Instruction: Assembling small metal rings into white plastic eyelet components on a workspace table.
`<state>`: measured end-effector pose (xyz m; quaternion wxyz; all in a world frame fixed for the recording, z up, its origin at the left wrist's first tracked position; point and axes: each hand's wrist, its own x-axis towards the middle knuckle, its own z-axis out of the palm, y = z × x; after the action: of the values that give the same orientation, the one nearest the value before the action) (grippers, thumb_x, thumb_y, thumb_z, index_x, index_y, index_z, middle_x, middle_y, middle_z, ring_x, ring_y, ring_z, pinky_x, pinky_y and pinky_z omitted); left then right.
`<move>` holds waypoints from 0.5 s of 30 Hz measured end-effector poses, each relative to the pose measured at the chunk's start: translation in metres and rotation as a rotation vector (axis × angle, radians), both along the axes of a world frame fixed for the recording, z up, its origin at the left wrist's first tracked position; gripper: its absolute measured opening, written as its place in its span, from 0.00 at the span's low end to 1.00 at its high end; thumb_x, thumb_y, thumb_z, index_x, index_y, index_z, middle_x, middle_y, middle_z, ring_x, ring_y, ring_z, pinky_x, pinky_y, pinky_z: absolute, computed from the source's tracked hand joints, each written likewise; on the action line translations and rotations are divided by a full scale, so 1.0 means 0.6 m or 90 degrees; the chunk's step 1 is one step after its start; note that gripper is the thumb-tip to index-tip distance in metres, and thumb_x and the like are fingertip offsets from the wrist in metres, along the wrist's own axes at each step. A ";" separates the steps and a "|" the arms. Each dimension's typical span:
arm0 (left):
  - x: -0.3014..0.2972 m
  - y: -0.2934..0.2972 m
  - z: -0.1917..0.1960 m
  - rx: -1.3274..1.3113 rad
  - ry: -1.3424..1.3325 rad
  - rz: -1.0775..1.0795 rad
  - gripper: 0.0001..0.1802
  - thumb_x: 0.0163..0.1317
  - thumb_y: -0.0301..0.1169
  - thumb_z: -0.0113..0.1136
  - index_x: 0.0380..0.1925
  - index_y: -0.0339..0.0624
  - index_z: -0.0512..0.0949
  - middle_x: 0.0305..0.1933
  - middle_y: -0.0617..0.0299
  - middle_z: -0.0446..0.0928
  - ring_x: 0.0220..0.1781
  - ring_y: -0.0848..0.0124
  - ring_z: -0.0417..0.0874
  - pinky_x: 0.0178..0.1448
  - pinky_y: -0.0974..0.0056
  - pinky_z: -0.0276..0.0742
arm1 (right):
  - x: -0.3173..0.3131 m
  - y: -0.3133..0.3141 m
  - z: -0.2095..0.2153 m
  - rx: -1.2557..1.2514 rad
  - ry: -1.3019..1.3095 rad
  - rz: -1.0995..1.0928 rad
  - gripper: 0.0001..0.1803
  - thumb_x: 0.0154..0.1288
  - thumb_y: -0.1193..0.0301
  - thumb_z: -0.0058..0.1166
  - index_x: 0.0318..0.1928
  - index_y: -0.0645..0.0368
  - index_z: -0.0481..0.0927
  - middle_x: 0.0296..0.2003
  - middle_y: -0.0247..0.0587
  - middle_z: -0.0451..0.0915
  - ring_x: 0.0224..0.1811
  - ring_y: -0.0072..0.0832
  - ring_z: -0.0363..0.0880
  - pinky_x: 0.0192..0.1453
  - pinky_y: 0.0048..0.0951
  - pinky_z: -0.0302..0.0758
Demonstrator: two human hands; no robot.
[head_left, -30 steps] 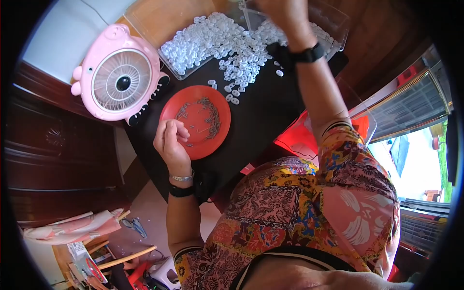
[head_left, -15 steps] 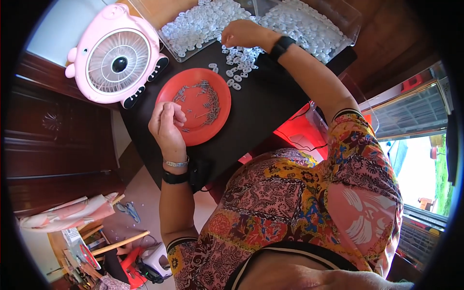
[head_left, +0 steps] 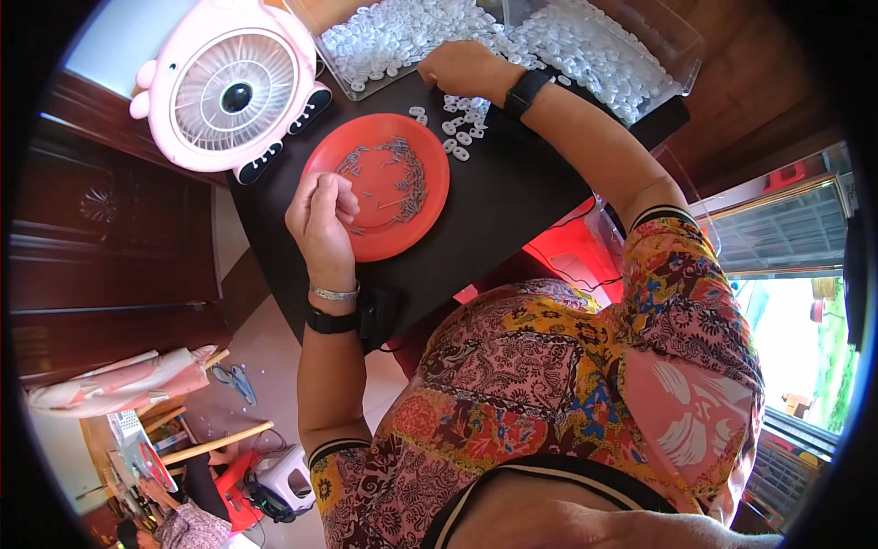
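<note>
My left hand [head_left: 322,215] is over the near left rim of a round red plate [head_left: 427,218], palm turned partly up, its fingers curled in. What it holds, if anything, is hidden. Small grey metal pins [head_left: 413,183] lie in a loose ring on the plate. My right hand [head_left: 468,69] is at the near edge of a clear plastic tray [head_left: 366,90], back of the hand up and fingers bent down and closed. Whatever is in them is out of sight. Beside it, small white oval pieces with two holes [head_left: 465,138] lie scattered on the black table.
White pieces [head_left: 412,37] fill two sections of the tray. A pink animal-shaped fan [head_left: 238,98] stands at the table's far left. The black tabletop [head_left: 494,201] has a dark device [head_left: 377,316] at its near left edge. Blue scissors [head_left: 238,384] lie on the floor.
Fewer white pieces show on the table beside the right hand, which has shifted slightly left and nearer relative to the tray. The left hand stays curled over the plate. The whole view has shifted a little.
</note>
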<state>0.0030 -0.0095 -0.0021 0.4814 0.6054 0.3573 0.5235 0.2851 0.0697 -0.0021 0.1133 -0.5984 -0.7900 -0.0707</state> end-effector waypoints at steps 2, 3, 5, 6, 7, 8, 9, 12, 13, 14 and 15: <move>0.001 0.000 0.001 0.003 -0.008 -0.003 0.14 0.66 0.32 0.45 0.24 0.37 0.74 0.19 0.64 0.71 0.21 0.79 0.70 0.26 0.75 0.62 | 0.003 -0.002 -0.006 0.017 -0.002 0.011 0.05 0.50 0.73 0.51 0.28 0.54 0.80 0.30 0.43 0.81 0.37 0.42 0.80 0.38 0.40 0.75; 0.002 0.001 0.003 0.001 -0.009 -0.002 0.14 0.66 0.32 0.45 0.24 0.37 0.74 0.19 0.64 0.71 0.21 0.79 0.70 0.26 0.75 0.62 | 0.010 0.003 -0.011 0.022 -0.034 0.015 0.06 0.50 0.73 0.51 0.29 0.54 0.81 0.30 0.44 0.80 0.37 0.42 0.80 0.38 0.40 0.75; -0.001 0.002 0.002 0.000 -0.011 0.005 0.14 0.66 0.32 0.45 0.24 0.38 0.74 0.19 0.64 0.71 0.21 0.79 0.70 0.26 0.75 0.62 | 0.005 0.001 -0.002 0.028 -0.067 0.024 0.06 0.50 0.74 0.51 0.29 0.54 0.81 0.30 0.44 0.80 0.37 0.43 0.80 0.38 0.40 0.75; -0.003 0.003 -0.001 -0.005 -0.023 0.002 0.14 0.65 0.32 0.46 0.24 0.38 0.74 0.19 0.65 0.71 0.21 0.79 0.69 0.25 0.75 0.61 | 0.006 0.000 0.005 -0.009 -0.067 0.014 0.06 0.50 0.74 0.51 0.29 0.54 0.81 0.30 0.44 0.80 0.36 0.43 0.80 0.37 0.40 0.75; -0.005 0.004 -0.003 -0.011 -0.034 -0.001 0.13 0.64 0.32 0.47 0.23 0.38 0.74 0.19 0.66 0.71 0.21 0.80 0.68 0.25 0.75 0.60 | 0.004 -0.002 0.014 -0.047 -0.068 0.004 0.06 0.50 0.74 0.50 0.29 0.54 0.81 0.30 0.45 0.81 0.36 0.43 0.80 0.37 0.40 0.75; -0.007 0.005 -0.002 -0.010 -0.036 0.002 0.13 0.64 0.32 0.47 0.23 0.38 0.74 0.19 0.66 0.71 0.21 0.80 0.68 0.25 0.75 0.60 | 0.007 -0.003 0.019 -0.046 -0.070 0.007 0.06 0.50 0.74 0.50 0.29 0.54 0.81 0.30 0.45 0.81 0.36 0.43 0.80 0.37 0.40 0.75; -0.008 0.005 0.000 -0.008 -0.029 0.005 0.14 0.65 0.32 0.46 0.23 0.38 0.74 0.19 0.65 0.71 0.21 0.79 0.69 0.25 0.75 0.61 | 0.013 -0.003 0.022 -0.028 -0.032 -0.001 0.06 0.50 0.74 0.51 0.29 0.54 0.81 0.29 0.45 0.81 0.36 0.43 0.80 0.37 0.40 0.75; -0.005 0.002 0.004 -0.001 -0.021 0.005 0.14 0.66 0.32 0.45 0.23 0.39 0.73 0.19 0.64 0.71 0.20 0.78 0.70 0.25 0.75 0.61 | 0.033 0.002 0.023 -0.015 -0.007 -0.023 0.06 0.50 0.72 0.52 0.30 0.54 0.81 0.31 0.44 0.81 0.37 0.43 0.80 0.38 0.41 0.75; -0.004 0.002 0.004 0.002 -0.019 0.007 0.14 0.66 0.33 0.45 0.23 0.39 0.73 0.19 0.64 0.71 0.20 0.78 0.70 0.25 0.75 0.61 | 0.034 0.006 0.024 -0.064 0.027 -0.038 0.06 0.50 0.72 0.52 0.30 0.54 0.81 0.31 0.44 0.81 0.38 0.42 0.80 0.39 0.41 0.74; -0.004 0.002 0.003 0.001 -0.020 0.007 0.14 0.66 0.33 0.45 0.23 0.39 0.73 0.19 0.64 0.71 0.20 0.78 0.70 0.25 0.75 0.61 | 0.035 0.009 0.023 -0.113 0.062 -0.053 0.06 0.51 0.72 0.53 0.30 0.54 0.81 0.31 0.43 0.81 0.38 0.42 0.80 0.40 0.40 0.74; -0.003 0.002 0.003 0.001 -0.019 0.004 0.14 0.66 0.33 0.45 0.23 0.39 0.73 0.19 0.64 0.71 0.20 0.78 0.70 0.25 0.75 0.61 | 0.037 0.008 0.021 -0.114 0.061 -0.053 0.06 0.51 0.72 0.53 0.30 0.54 0.81 0.31 0.43 0.81 0.38 0.42 0.80 0.40 0.40 0.74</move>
<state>0.0015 -0.0083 -0.0002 0.4845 0.5966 0.3520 0.5343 0.3070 0.0748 0.0104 0.0941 -0.6412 -0.7612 0.0241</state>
